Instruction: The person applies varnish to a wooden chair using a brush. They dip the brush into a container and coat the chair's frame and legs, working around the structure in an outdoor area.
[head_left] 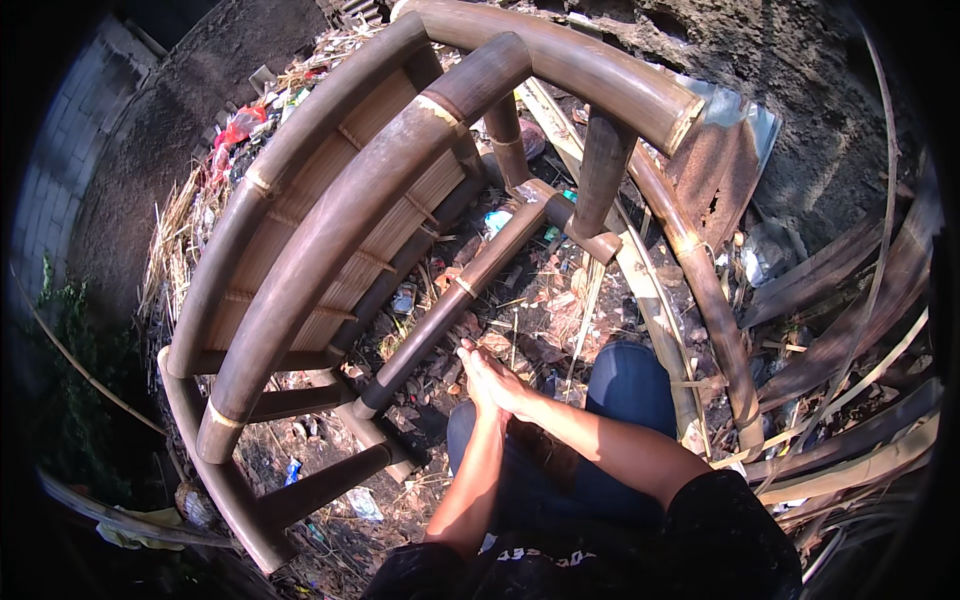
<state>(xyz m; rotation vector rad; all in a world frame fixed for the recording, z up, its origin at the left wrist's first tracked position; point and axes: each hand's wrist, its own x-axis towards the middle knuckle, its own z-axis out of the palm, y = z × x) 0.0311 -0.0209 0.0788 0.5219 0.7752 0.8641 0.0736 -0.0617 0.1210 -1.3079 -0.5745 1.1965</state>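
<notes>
While the left hand and right hand met palm to palm at the centre of the frame, fingers straight rather than curled, neither gripped the bamboo bench; whether anything thin lay between the palms could not be told. Working the palms well likely meant pressing evenly, with wrists loose, and minding the lower rail just beside the fingertips. Any hold on the bench would probably have suited the thick poles better than the slatted panel, both hands set well apart for balance.

The bench filled the upper left and upper centre, seemingly tipped onto its side. Its stout, dark brown poles gleamed in the sun, banded with pale rings at the nodes, and one straw-coloured cut end showed at upper right. The panel, lighter and finely lined, ran between curved members.
</notes>
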